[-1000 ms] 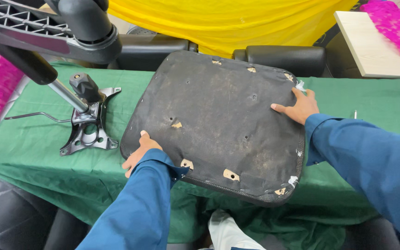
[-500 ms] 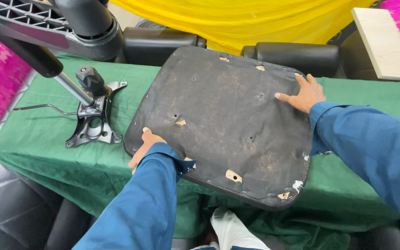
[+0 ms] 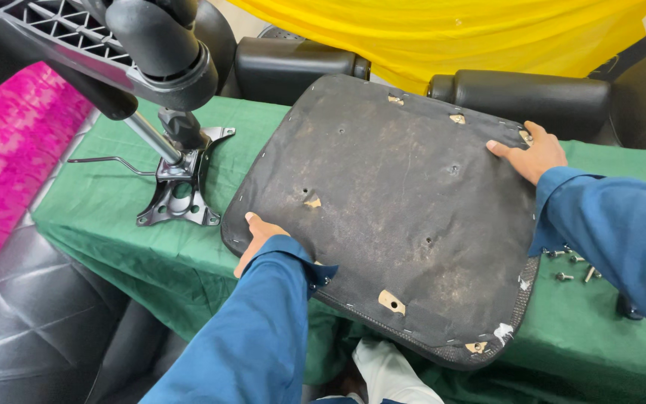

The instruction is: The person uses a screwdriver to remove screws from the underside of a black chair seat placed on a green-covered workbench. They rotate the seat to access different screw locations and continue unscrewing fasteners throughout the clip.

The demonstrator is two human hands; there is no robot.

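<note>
A dark, worn chair seat pan (image 3: 390, 202) lies underside up on a green cloth (image 3: 121, 224) covering a table. It is roughly square with rounded corners, turned so one corner points toward the viewer and overhangs the table's near edge; its longer diagonal runs from far left to near right.

The left hand (image 3: 257, 241) grips the near left edge, thumb on top; the fingers are hidden beneath, so how tightly they close cannot be told. The right hand (image 3: 530, 154) rests on the far right corner, fingers spread, seemingly pressing rather than clasping. Both blue sleeves cover parts of the seat.

To the left lies a metal chair mechanism (image 3: 181, 187) with its lever. Small bolts (image 3: 571, 265) sit near the right sleeve, partly hidden. Black armrests (image 3: 532, 93) lie behind.
</note>
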